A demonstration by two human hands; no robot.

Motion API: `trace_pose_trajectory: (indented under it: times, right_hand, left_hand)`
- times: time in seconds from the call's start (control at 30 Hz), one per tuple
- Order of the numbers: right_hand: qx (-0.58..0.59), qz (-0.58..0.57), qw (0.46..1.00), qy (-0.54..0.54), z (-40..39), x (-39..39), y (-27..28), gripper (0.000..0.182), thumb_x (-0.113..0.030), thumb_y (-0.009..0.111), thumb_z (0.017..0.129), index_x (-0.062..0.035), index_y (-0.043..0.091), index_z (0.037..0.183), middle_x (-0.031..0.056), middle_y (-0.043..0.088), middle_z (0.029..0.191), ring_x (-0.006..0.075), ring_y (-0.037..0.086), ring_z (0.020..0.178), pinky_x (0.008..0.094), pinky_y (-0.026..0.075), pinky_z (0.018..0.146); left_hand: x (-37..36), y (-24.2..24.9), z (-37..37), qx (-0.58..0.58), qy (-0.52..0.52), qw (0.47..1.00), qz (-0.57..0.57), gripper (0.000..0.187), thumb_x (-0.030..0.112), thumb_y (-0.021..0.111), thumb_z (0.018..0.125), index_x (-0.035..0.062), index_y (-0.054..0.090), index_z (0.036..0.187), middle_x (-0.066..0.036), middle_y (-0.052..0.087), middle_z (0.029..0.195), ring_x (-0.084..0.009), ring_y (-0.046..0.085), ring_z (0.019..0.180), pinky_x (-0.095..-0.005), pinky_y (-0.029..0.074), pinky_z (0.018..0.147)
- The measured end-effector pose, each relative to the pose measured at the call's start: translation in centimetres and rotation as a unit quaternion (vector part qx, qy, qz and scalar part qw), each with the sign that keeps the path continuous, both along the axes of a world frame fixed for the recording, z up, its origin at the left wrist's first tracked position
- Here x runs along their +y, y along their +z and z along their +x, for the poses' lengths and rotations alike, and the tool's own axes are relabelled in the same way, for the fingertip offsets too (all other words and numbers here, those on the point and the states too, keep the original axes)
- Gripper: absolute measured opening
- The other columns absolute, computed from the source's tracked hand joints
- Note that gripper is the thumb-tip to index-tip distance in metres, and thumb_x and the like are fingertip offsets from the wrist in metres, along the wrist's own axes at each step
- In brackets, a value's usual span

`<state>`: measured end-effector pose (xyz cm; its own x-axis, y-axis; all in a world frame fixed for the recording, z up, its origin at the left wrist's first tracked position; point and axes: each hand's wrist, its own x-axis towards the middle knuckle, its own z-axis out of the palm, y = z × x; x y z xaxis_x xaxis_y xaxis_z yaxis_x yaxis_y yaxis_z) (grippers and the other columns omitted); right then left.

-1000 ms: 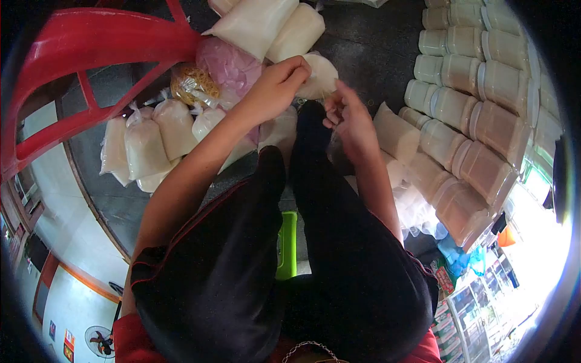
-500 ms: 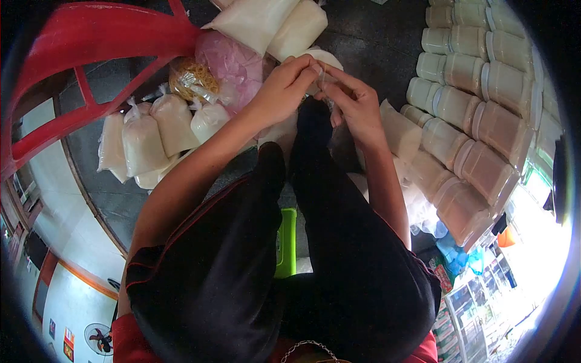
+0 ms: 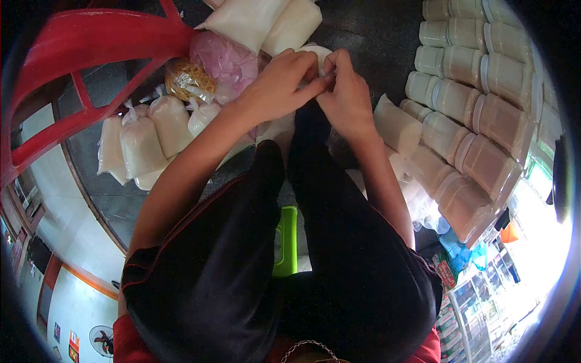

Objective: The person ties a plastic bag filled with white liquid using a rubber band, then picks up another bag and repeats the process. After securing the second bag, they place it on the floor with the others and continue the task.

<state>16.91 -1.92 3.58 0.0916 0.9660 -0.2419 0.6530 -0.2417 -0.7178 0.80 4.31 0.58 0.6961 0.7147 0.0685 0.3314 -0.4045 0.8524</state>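
Observation:
My left hand (image 3: 281, 88) and my right hand (image 3: 348, 100) meet above my knees at the top middle, fingertips pinched together. What lies between the fingers is hidden and too small to make out. Just behind the fingertips shows a round white thing (image 3: 316, 53), partly covered by the hands. Left of my left hand are a crumpled pink plastic bag (image 3: 227, 63) and a clear bag of yellowish rubber bands (image 3: 189, 78). Two filled, whitish bags (image 3: 290, 27) lie beyond the hands.
Several tied bags of white contents (image 3: 140, 142) stand on the dark floor at left, below a red plastic chair (image 3: 109, 39). Stacked lidded tubs (image 3: 472, 100) rise at right, beside a filled bag (image 3: 396, 128). A green stool (image 3: 287, 242) shows between my legs.
My right hand has turned, its fingers now curled upward and pinched close against the left fingertips. My left hand has shifted slightly, and more of the white thing behind shows.

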Motion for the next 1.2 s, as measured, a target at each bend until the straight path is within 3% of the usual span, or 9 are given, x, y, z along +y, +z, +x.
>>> trace_pose_trajectory:
  times: [0.17,0.4,0.47,0.67,0.9,1.0,1.07,1.17,1.2]
  right_hand:
    - [-0.058,0.043,0.996,-0.061,-0.9,-1.6,0.9,0.024,-0.008,0.07,0.089,-0.0049,0.053,0.104,0.0118,0.069,0.087,0.0305,0.068,0.072,0.0427,0.054,0.067]
    - [0.011,0.058,0.998,0.006,1.0,-3.1,0.8,0.021,-0.026,0.068,0.096,-0.0061,0.064,0.102,0.0152,0.069,0.093,0.0348,0.067,0.071,0.04,0.053,0.064]
    - [0.082,0.018,0.996,-0.031,0.1,-2.8,1.9,0.019,-0.023,0.064,0.098,-0.0042,0.062,0.103,0.0057,0.062,0.082,0.0128,0.055,0.061,0.025,0.04,0.059]
    - [0.436,-0.121,0.862,-0.228,0.5,-3.4,1.6,0.017,-0.023,0.063,0.099,-0.0069,0.063,0.104,-0.0021,0.057,0.079,0.0056,0.047,0.059,0.0241,0.037,0.053]
    - [0.269,-0.179,0.937,-0.129,2.0,-1.9,0.5,0.026,-0.028,0.065,0.095,-0.0043,0.063,0.105,0.0004,0.058,0.079,0.0089,0.048,0.063,0.0279,0.041,0.054]
    - [0.402,-0.266,0.859,-0.173,2.2,-2.0,0.3,0.028,-0.03,0.065,0.095,-0.0058,0.062,0.109,0.0012,0.061,0.083,0.0124,0.05,0.067,0.029,0.043,0.058]
    - [0.677,-0.251,0.644,-0.254,2.3,-2.9,-0.7,0.017,-0.026,0.059,0.097,-0.0091,0.061,0.1,0.0002,0.056,0.089,0.0076,0.047,0.068,0.0232,0.038,0.057]
    - [0.76,-0.194,0.537,-0.309,1.1,-5.3,-2.8,0.015,-0.026,0.057,0.097,-0.0114,0.06,0.096,0.0035,0.06,0.091,0.0145,0.054,0.072,0.0269,0.044,0.06]
    - [0.907,-0.142,0.339,-0.204,0.6,-6.0,-5.7,0.02,-0.029,0.059,0.097,-0.0101,0.064,0.1,0.0027,0.063,0.09,0.0148,0.055,0.073,0.0278,0.045,0.061]
  left_hand:
    - [0.7,-0.4,-0.2,0.029,-0.01,0.999,0.045,0.024,0.024,0.055,0.099,0.0001,0.056,0.097,-0.021,0.061,0.089,-0.044,0.059,0.089,-0.0468,0.046,0.078]
    - [0.8,0.0,-0.9,-0.003,0.08,0.977,-0.197,0.029,0.026,0.05,0.104,-0.002,0.058,0.104,-0.016,0.06,0.083,-0.0252,0.059,0.078,-0.0373,0.047,0.076]
    - [1.0,-0.3,-1.0,-0.003,0.077,0.975,-0.206,0.029,0.026,0.05,0.104,-0.002,0.059,0.104,-0.013,0.059,0.082,-0.0206,0.057,0.078,-0.0347,0.047,0.076]
    - [0.5,-1.1,-0.8,-0.059,0.115,0.969,-0.21,0.028,0.024,0.051,0.102,-0.0021,0.059,0.096,-0.016,0.056,0.071,-0.0233,0.055,0.064,-0.0376,0.045,0.064]
    - [0.1,-1.2,-0.9,-0.061,0.106,0.971,-0.205,0.026,0.023,0.051,0.102,-0.0017,0.058,0.097,-0.011,0.053,0.069,-0.0187,0.052,0.065,-0.0349,0.044,0.065]
    - [-0.1,-1.2,-1.1,-0.062,0.121,0.97,-0.202,0.026,0.023,0.051,0.102,-0.0018,0.058,0.098,-0.012,0.054,0.071,-0.019,0.052,0.067,-0.035,0.044,0.066]
    - [-0.7,-1.1,-1.4,-0.053,0.149,0.97,-0.184,0.027,0.023,0.051,0.103,-0.0024,0.061,0.103,-0.013,0.06,0.078,-0.0204,0.056,0.073,-0.035,0.046,0.07]
    - [-2.5,-2.8,-2.5,0.068,0.168,0.977,-0.109,0.033,0.022,0.05,0.105,-0.0038,0.062,0.121,-0.018,0.068,0.112,-0.0253,0.064,0.104,-0.0361,0.048,0.094]
    - [-2.4,-4.9,-2.6,0.018,0.142,0.982,-0.123,0.032,0.021,0.049,0.106,-0.0043,0.062,0.119,-0.017,0.067,0.113,-0.0263,0.062,0.107,-0.0366,0.047,0.097]
